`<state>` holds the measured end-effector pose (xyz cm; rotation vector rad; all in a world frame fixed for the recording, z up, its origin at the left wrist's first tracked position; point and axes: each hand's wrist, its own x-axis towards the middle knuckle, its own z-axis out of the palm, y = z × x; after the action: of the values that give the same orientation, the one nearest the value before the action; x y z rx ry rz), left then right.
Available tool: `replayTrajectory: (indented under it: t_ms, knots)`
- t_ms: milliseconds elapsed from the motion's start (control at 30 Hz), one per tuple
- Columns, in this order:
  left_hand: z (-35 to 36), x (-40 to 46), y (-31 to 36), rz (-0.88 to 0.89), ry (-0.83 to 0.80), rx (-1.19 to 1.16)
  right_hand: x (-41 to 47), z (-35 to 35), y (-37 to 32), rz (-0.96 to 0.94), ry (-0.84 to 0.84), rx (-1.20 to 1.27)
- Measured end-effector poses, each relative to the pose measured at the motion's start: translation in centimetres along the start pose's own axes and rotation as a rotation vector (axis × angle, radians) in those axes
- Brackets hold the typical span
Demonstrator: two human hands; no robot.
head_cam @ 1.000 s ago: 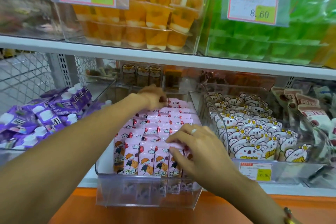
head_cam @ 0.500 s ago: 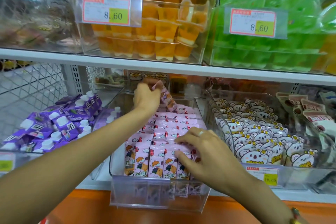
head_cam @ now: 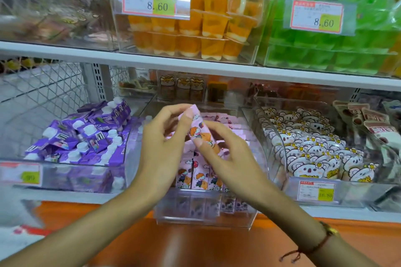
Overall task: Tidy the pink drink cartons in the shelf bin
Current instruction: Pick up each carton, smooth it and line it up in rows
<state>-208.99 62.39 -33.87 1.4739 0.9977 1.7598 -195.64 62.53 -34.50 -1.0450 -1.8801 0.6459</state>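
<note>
- Nearest you, the orange ledge [head_cam: 217, 245] runs smooth and flat under both forearms; a thin cord bracelet [head_cam: 312, 247] sits on your right wrist.
- Your left hand [head_cam: 162, 149] pinches the top of one pink carton [head_cam: 200, 130], fingers curled round its upper edge, thumb on its printed face.
- Your right hand [head_cam: 227, 156] meets it lower down, thumb and forefinger nipping the lower part, the other fingers spread loosely.
- That carton is held tilted in the air above the clear bin [head_cam: 206, 212], touching nothing but your fingers.
- To finish this step well, I judge you should turn it upright with the cartoon face forward, then slide it into a gap in the rows; it looks like thin, light card, so hold it by the edges, not the panels.
- Below it, the pink drink cartons [head_cam: 199, 175] stand in tidy front rows, slim, flat-sided and glossy; further back they lie less evenly.
- The bin's plastic is hard and see-through, with a raised front lip.
- Left, purple pouches [head_cam: 86, 136] with white caps are heaped loosely; right, koala packets [head_cam: 314, 154] overlap in rows.
- Farthest, above the white shelf [head_cam: 195, 65], sit orange jelly cups [head_cam: 195, 26] and green ones [head_cam: 325, 54].
</note>
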Motion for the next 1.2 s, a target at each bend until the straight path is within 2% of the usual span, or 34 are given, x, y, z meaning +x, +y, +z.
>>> replayTrajectory:
  t_ms: [133, 233, 333, 467, 567, 733, 1000, 1200]
  knots:
    - [-0.5, -0.3, -0.5, -0.014, 0.006, 0.018, 1.0, 0.1, 0.3, 0.323, 0.069, 0.498]
    - [-0.4, -0.5, -1.1, -0.055, -0.11, 0.134, 1.2, 0.1, 1.1, 0.397, 0.094, 0.623]
    - [-0.6, -0.9, -2.0, -0.084, -0.213, 0.288, 0.9, 0.1, 1.2, 0.418, 0.112, 0.65]
    - [-0.9, -1.0, -2.5, 0.032, -0.22, 0.554, 0.6, -0.1, 1.2, 0.386, 0.143, 0.648]
    - [-0.8, -0.8, -2.4, 0.061, -0.212, 0.517, 0.8, -0.4, 1.2, 0.356, 0.153, 0.638]
    - [-0.6, -0.5, -2.1, 0.019, -0.18, 0.388, 0.9, -1.1, 1.1, 0.305, 0.072, 0.661]
    - [-0.8, -0.8, -2.3, 0.094, -0.181, 0.517, 0.7, -0.8, 1.3, 0.326, 0.265, 0.632]
    - [-0.8, -0.3, -2.3, 0.034, -0.195, 0.351, 0.6, -1.1, 0.8, 0.246, 0.225, 0.541]
